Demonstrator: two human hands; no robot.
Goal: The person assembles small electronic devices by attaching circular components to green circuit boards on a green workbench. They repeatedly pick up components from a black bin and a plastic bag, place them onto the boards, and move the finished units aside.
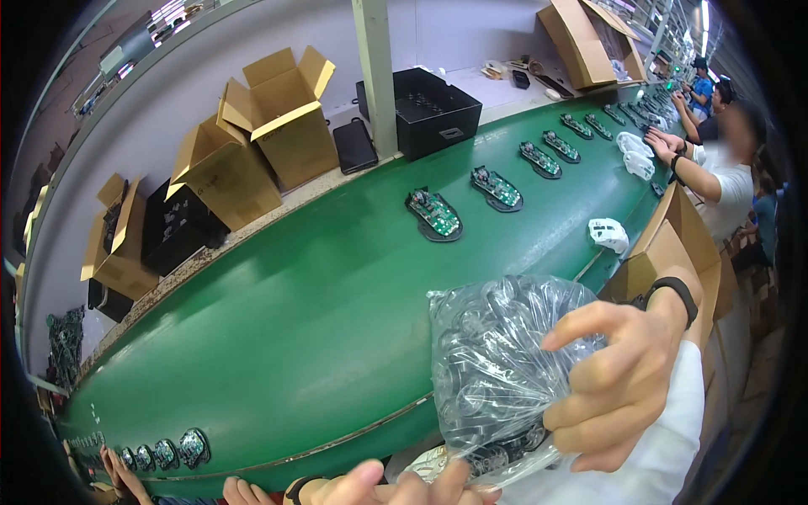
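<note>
A clear plastic bag [497, 362] full of dark round parts, hard to make out through the creased film, rests at the near edge of the green conveyor belt [278, 362]. My left hand [404, 486], cut off by the lower edge, has its fingers closed on the bag's loose plastic. Over the bag's right side, my right hand [614, 387] has bent fingers spread apart; its thumb is hidden. Below the bag, more dark round parts [497, 454] show near a pale piece. A white plastic shell [608, 235] sits beyond my right hand.
Green circuit boards in black housings [434, 215] line the belt; others [194, 447] lie lower left. Cardboard boxes [290, 126] and a black bin [438, 114] stand along the far side. An open carton [673, 252] is at my right. Co-workers' hands [122, 475] show lower left; a person [724, 181] works at right.
</note>
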